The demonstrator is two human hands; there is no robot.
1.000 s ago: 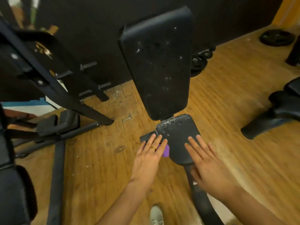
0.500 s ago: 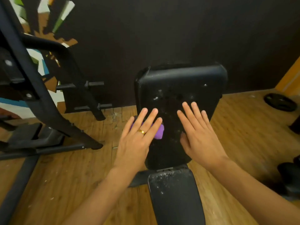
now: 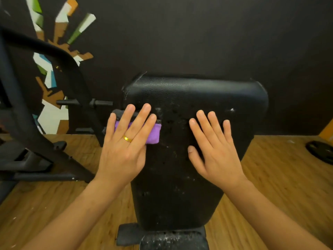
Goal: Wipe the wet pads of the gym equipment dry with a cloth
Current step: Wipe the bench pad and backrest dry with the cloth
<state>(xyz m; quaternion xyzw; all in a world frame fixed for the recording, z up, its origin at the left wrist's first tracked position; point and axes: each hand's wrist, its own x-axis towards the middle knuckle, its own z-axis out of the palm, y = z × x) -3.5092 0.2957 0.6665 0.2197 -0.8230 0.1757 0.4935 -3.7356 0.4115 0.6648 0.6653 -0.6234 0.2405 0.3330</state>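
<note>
Most of the purple cloth [image 3: 153, 132] lay hidden under my left hand [image 3: 124, 147]; only its right end and a sliver between my fingers showed. A dark strip sat just above it under my fingertips, and I could not tell whether it belonged to the cloth. The cloth sat at the left edge of the back pad [image 3: 189, 170], centre of the frame, partly overhanging that edge.

My left hand was spread flat with straight fingers, pressing the cloth against the pad and gripping nothing. A gold ring [image 3: 127, 138] showed on one finger. My right hand [image 3: 214, 150] lay flat and open on the pad to the right of the cloth, apart from it, fingers straight, thumb out to the left.

The seat pad [image 3: 173, 240] was cut off by the bottom edge of the frame, with only its top edge in view. A weight plate [image 3: 322, 152] on the wooden floor [image 3: 281, 177] at far right was clipped by the frame edge. A black machine frame [image 3: 36, 109] at left ran out of view.

The back pad was black, grained like leather, wide at the top and narrowing downward. Pale specks and droplets were scattered over its middle, between and below my hands. The top band looked smooth and clear of them. The seat pad's visible strip was thickly speckled white.
</note>
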